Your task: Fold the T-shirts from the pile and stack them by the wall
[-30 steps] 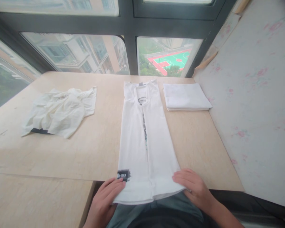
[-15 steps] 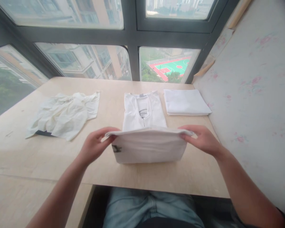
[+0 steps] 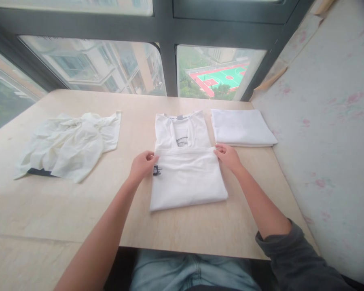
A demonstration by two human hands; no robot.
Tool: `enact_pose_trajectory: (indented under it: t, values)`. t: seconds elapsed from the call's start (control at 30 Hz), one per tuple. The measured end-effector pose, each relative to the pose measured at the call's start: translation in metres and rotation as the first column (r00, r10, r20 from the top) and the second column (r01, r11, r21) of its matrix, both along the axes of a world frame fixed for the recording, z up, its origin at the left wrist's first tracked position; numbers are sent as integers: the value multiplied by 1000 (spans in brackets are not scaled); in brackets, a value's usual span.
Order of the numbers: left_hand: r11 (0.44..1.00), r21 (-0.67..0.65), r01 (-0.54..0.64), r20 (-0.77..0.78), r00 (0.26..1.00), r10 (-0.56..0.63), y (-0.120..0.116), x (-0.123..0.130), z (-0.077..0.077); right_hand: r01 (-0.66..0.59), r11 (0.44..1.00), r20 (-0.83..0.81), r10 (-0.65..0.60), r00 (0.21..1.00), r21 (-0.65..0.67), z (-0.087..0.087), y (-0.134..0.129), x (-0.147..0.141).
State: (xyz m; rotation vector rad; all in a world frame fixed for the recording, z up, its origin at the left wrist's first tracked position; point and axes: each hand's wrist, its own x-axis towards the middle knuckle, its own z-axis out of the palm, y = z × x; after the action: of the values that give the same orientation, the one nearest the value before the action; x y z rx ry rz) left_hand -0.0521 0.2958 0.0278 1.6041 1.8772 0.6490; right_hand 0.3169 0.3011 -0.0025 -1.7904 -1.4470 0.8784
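Note:
A white shirt (image 3: 188, 178) lies on the wooden table in front of me, its lower part folded up over the middle so the hem crosses below the neckline. A small dark print shows near its left edge. My left hand (image 3: 144, 163) pinches the left end of the folded hem. At the hem's right end, my right hand (image 3: 227, 157) grips the cloth between thumb and fingers. Both hands are closed, with the fingertips partly hidden at the cloth.
A crumpled cream garment (image 3: 68, 145) with a dark patch lies at the left of the table (image 3: 87, 220). Right of the shirt sits a neatly folded white cloth (image 3: 242, 127), near the flowered wall (image 3: 330, 133). Windows stand behind the table.
The lifted lower part of the shirt has come down flat onto its upper part, and both hands have moved forward and closer together with it. The view has tilted downward a little.

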Motion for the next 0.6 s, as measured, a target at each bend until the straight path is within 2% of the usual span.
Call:
enact_pose_trajectory:
  t: [0.13,0.33,0.5,0.6]
  values:
    - [999,53,-14,49,999,12,4,7,4,13,999,-4,-13,1000,32,4,1,-4]
    - [991,90,-101,113,989,91,-8,2,4,10,994,-58,-3,998,107,12,1,-7]
    - [991,47,-123,73,990,120,-4,5,1,-12,997,101,5,995,73,15,10,-18]
    - [991,17,-136,57,989,135,-2,8,3,-3,998,123,-4,992,55,15,6,-20]
